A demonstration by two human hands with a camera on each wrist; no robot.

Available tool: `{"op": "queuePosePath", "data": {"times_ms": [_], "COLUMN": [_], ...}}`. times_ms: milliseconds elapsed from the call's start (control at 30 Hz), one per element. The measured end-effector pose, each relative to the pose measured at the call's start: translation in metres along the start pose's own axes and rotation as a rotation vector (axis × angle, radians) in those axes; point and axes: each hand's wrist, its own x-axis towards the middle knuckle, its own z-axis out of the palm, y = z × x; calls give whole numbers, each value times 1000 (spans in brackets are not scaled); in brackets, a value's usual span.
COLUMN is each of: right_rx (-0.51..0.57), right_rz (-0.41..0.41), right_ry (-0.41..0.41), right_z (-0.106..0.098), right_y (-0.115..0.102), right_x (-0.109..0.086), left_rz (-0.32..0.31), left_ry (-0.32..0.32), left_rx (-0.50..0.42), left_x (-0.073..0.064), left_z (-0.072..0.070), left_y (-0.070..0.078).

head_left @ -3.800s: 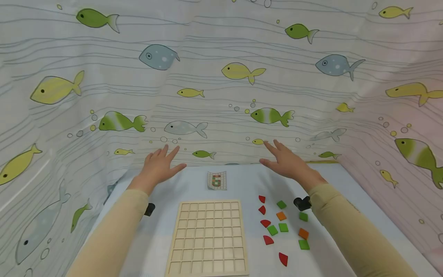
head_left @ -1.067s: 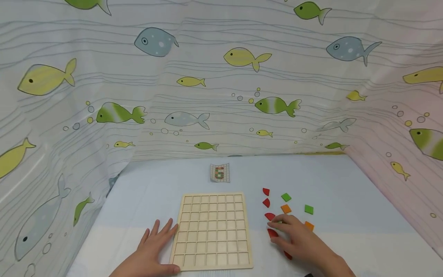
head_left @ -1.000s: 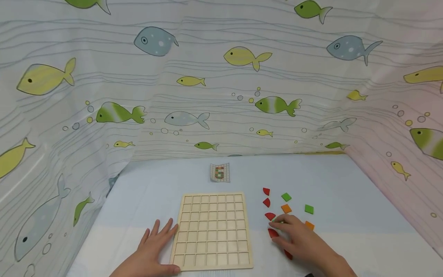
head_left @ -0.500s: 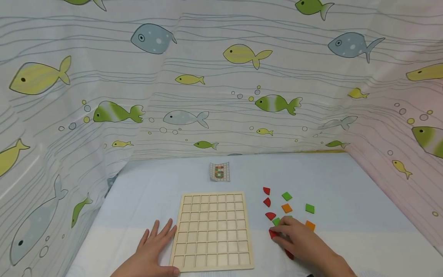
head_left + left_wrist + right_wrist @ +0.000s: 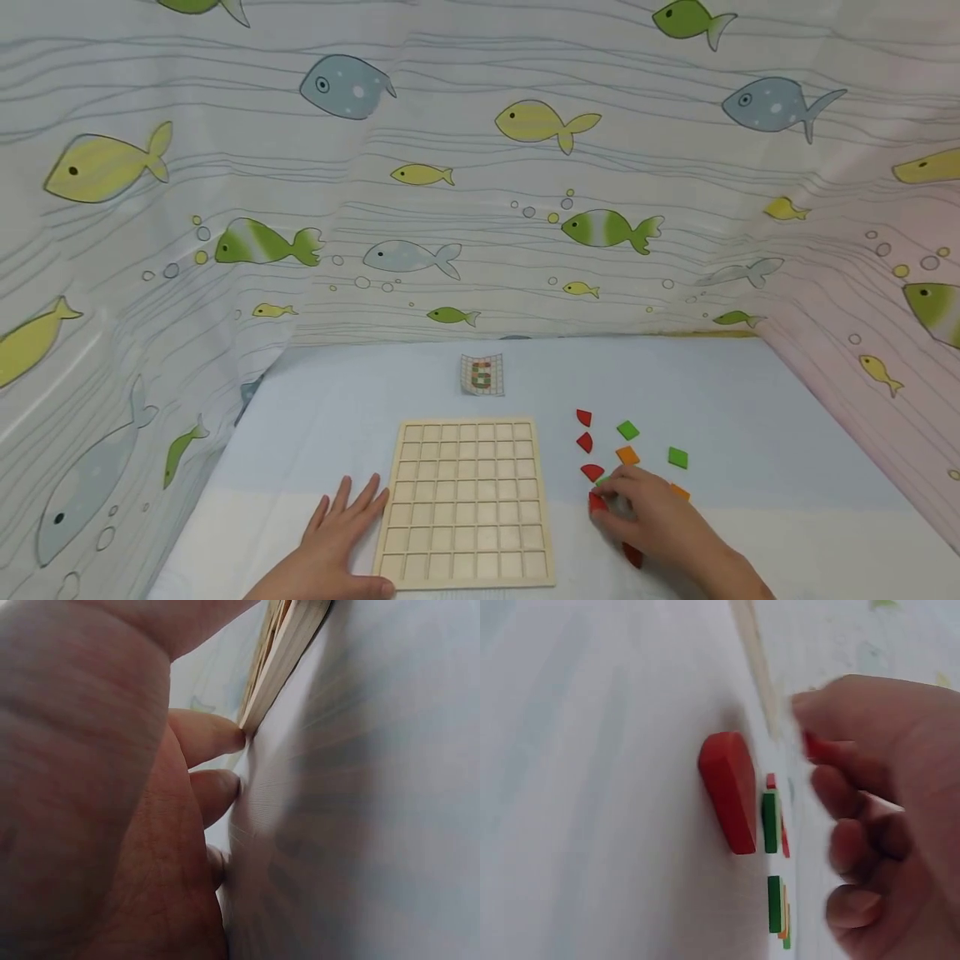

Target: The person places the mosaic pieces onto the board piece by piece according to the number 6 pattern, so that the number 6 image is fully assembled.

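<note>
Left grip (image 5: 330, 537): bare human hand, four tapered fingers, one thumb
Left palm (image 5: 161, 877): finely creased skin
Right grip (image 5: 648, 512): bare human hand, rounded fingertips (image 5: 847, 851)
Right wrist (image 5: 723, 567): bare over visible section

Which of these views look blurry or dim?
Head view: mostly sharp, including the fish-print backdrop; left wrist view: dim, with a soft shadow on the tabletop beside the wooden board; right wrist view: the right hand and the red piece it pinches look blurred.

Pinched red piece (image 5: 815, 747) blurred in right-wrist view, partly hidden, perhaps wedge-shaped
</note>
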Motion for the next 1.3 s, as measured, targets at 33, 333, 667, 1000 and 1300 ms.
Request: {"op": "queuePosePath", "data": {"times_ms": [33, 333, 667, 1000, 1300], "right_rx": [3, -6, -42, -10, -31], "right_rz": [-13, -82, -126, -124, -138], "right_ry": [19, 121, 52, -77, -98], "right_z": [0, 2, 13, 35, 42], "right_y": [-1, -21, -50, -66, -79], "right_x": [2, 31, 85, 119, 134], "left_rz": [-1, 58, 22, 24, 10], "left_ry": [1, 40, 37, 53, 50], "left_rx": [2, 57, 56, 56, 32], "left_x": [0, 1, 0, -1, -1], "left_z": [0, 0, 2, 3, 2], "left_y": [1, 2, -1, 2, 3]}}
